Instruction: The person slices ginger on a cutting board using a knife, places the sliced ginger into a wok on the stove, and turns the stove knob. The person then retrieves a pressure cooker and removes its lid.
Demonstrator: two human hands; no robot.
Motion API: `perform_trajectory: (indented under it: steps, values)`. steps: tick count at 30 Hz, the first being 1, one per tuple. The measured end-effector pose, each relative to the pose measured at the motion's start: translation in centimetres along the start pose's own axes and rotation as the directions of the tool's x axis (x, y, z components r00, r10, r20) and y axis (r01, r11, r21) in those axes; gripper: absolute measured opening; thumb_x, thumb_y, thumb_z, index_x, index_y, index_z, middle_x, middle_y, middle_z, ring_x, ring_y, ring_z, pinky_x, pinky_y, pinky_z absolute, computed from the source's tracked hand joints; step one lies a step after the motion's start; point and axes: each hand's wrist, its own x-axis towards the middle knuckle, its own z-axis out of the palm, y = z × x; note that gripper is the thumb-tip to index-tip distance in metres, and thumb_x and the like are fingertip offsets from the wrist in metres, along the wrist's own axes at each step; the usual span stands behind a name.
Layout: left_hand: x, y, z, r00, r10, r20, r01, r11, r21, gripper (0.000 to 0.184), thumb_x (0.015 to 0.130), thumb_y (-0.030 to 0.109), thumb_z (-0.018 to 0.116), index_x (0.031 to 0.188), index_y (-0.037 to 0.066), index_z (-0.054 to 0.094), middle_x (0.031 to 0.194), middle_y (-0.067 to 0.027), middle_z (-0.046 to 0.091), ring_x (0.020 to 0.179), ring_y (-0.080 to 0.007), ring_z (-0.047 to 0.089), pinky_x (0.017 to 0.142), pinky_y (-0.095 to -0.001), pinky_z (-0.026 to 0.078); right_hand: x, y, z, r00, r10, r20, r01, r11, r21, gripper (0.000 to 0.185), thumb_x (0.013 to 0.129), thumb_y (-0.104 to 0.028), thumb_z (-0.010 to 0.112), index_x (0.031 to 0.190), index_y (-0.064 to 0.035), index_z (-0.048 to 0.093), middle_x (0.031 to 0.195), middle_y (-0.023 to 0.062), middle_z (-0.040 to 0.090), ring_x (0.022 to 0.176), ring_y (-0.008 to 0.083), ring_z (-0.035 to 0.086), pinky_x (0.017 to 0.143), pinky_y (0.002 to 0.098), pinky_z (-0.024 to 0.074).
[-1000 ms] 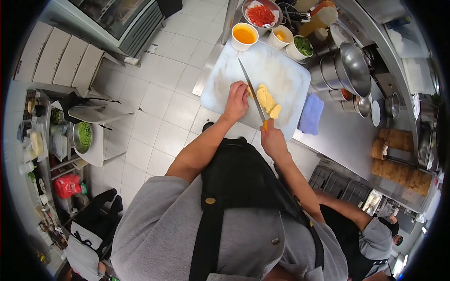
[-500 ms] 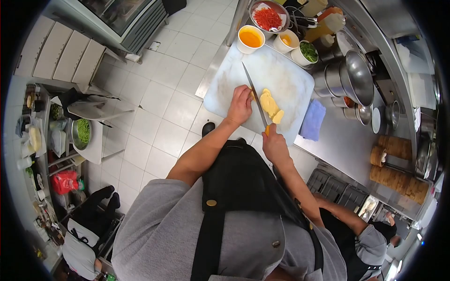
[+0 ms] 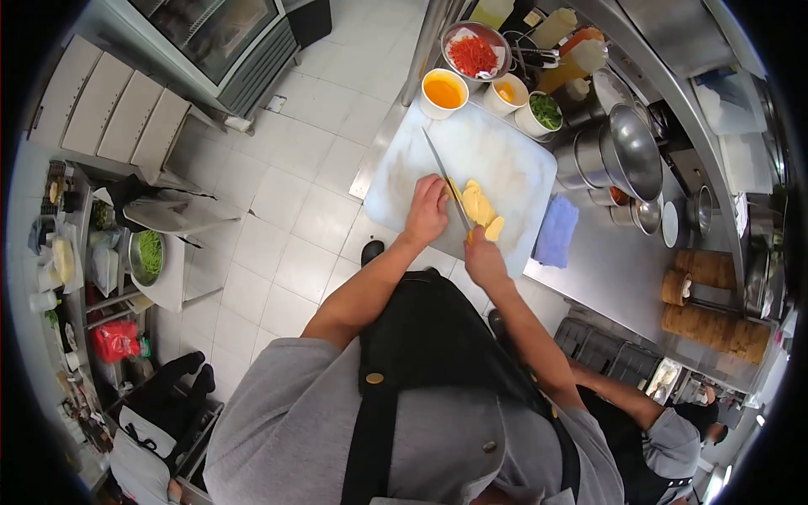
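Observation:
On the white cutting board (image 3: 396,172) lies a row of pale yellow slices (image 3: 477,202), of a food whose kind I cannot make out. My right hand (image 3: 486,257) is closed round the yellow handle of a long kitchen knife (image 3: 435,153). Its blade points away from me, between the slices and my left hand. With curled fingers, my left hand (image 3: 427,210) holds a yellow food piece (image 3: 448,187) against the blade's left side. Most of that piece is hidden by my fingers and the blade.
Behind the board stand a tub of orange liquid (image 3: 443,93), a bowl of red shreds (image 3: 473,55) and a tub of chopped greens (image 3: 541,115). Right are a blue cloth (image 3: 556,231) and stacked metal bowls (image 3: 631,156). A co-worker's arm (image 3: 619,394) is close at the lower right.
The view has shifted, so the board and tubs sit lower in the picture. My right hand and the knife have moved slightly forward along the slices. My left hand keeps its grip.

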Motion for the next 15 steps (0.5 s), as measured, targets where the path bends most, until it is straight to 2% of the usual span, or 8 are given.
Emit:
perform_trajectory:
  steps: [4,15]
  values:
    - [-0.1,0.0,-0.2,1.0,-0.005,0.0,0.005,1.0,-0.001,0.031,0.077,-0.008,0.058,0.107,-0.006,0.054,0.114,-0.0203,0.051,0.109,-0.0375,0.048,0.096,-0.0407,0.043,-1.7,-0.1,-1.6,0.998,0.061,-0.031,-0.059,0.997,0.056,0.035,0.091,-0.019,0.054,0.112,0.0034,0.038,0.071,0.0299,0.061,0.069,0.0473,0.062,0.062,0.0545,0.0501]
    - [-0.3,-0.5,0.2,0.999,-0.026,-0.021,0.026,1.0,0.015,0.031,0.078,-0.006,0.057,0.109,-0.005,0.053,0.116,-0.0214,0.051,0.111,-0.0381,0.049,0.095,-0.0404,0.043,-3.5,-1.8,-2.9,0.999,0.025,-0.028,-0.025,1.0,0.009,0.034,0.09,-0.018,0.057,0.109,0.0039,0.038,0.066,0.0289,0.06,0.064,0.0461,0.061,0.058,0.0528,0.0502]
